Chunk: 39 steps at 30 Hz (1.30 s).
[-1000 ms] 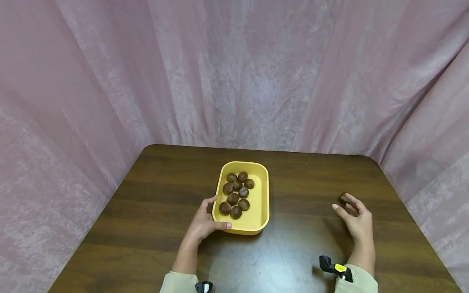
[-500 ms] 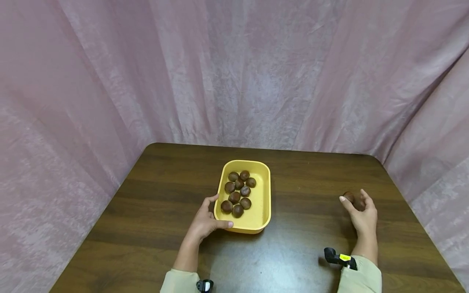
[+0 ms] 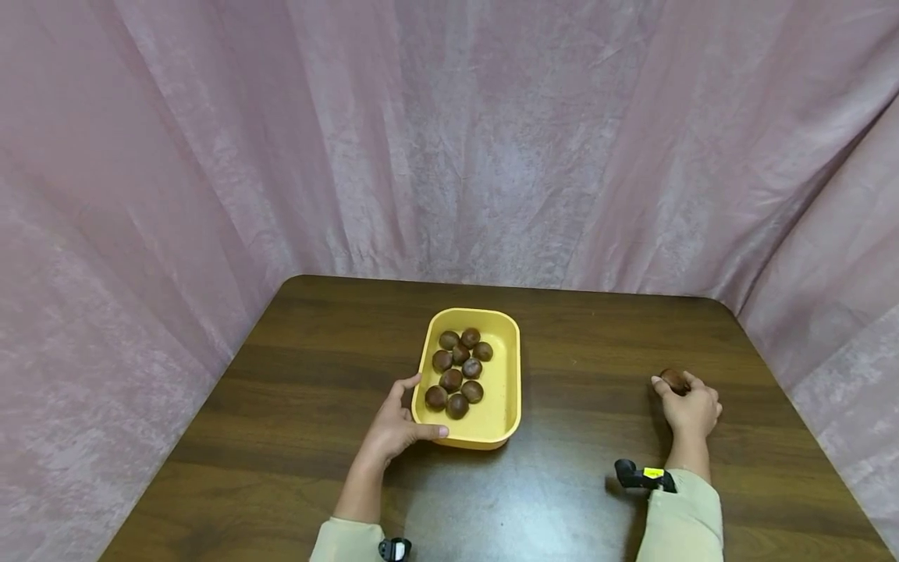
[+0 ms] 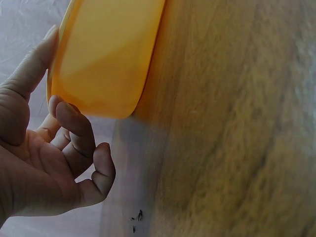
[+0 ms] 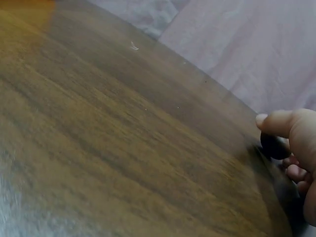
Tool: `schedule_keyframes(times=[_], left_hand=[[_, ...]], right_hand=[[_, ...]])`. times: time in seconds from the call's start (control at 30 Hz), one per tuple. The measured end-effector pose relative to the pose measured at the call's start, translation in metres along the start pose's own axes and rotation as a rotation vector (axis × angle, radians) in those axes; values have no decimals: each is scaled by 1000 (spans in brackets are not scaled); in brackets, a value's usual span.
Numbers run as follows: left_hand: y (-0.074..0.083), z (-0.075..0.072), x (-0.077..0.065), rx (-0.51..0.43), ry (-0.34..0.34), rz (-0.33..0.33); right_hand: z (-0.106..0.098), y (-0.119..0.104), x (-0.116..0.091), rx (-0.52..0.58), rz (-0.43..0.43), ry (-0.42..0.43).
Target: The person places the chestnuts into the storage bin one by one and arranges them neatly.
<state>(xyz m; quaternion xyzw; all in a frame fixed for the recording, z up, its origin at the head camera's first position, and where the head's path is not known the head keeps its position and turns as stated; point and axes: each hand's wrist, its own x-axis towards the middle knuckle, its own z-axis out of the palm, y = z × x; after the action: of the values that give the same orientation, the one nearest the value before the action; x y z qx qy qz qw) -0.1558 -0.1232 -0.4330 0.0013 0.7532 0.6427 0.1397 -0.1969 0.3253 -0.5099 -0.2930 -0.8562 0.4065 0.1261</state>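
Observation:
Toward the right of the table, my right hand [image 3: 691, 411] holds a brown chestnut [image 3: 674, 380] between thumb and fingers. The right wrist view catches that chestnut [image 5: 274, 146] as a dark round shape under the thumb. My left hand [image 3: 393, 428] grips the near left corner of a yellow rectangular tray [image 3: 502, 390]. Its thumb lies along the near rim, and a finger touches the left side. Several chestnuts [image 3: 451, 380] lie grouped in the tray's left part. From the left wrist, only the tray's outside [image 4: 103, 64] shows, with some fingers curled beside it.
Both hands work over a dark brown wooden table [image 3: 576, 336] with rounded far corners. A pink curtain [image 3: 449, 140] hangs behind it and along both sides. Black wrist devices [image 3: 642, 474] sit at the sleeve cuffs.
The right hand's fingers have opened away from the chestnut and closed on it again, with the chestnut slightly farther right. The left hand stays on the tray.

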Motion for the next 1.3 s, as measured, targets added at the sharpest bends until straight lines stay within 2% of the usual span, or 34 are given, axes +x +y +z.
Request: schedule_keyframes(times=[0.17, 0.23, 0.47, 0.5, 0.67, 0.77, 1.0, 1.1, 1.3], left_hand=[[-1, 0, 2, 13, 4, -2], [-9, 0, 7, 16, 10, 0], [-6, 0, 3, 5, 5, -4], [-10, 0, 5, -3, 4, -1], [-31, 0, 17, -18, 3, 15], [-32, -1, 19, -4, 11, 19], [-31, -2, 21, 7, 21, 11], [-32, -2, 21, 0, 17, 3], [-31, -2, 20, -26, 10, -1]], right_hand=[[1, -1, 3, -80, -10, 9], [2, 0, 3, -82, -12, 10], [-4, -7, -13, 24, 33, -18], [-5, -9, -17, 30, 32, -26], [-9, -14, -30, 39, 9, -83], [-10, -21, -37, 65, 0, -133], [-9, -42, -54, 229, 22, -308], [-10, -52, -59, 214, -16, -362], [-10, -69, -66, 171, -109, -403]])
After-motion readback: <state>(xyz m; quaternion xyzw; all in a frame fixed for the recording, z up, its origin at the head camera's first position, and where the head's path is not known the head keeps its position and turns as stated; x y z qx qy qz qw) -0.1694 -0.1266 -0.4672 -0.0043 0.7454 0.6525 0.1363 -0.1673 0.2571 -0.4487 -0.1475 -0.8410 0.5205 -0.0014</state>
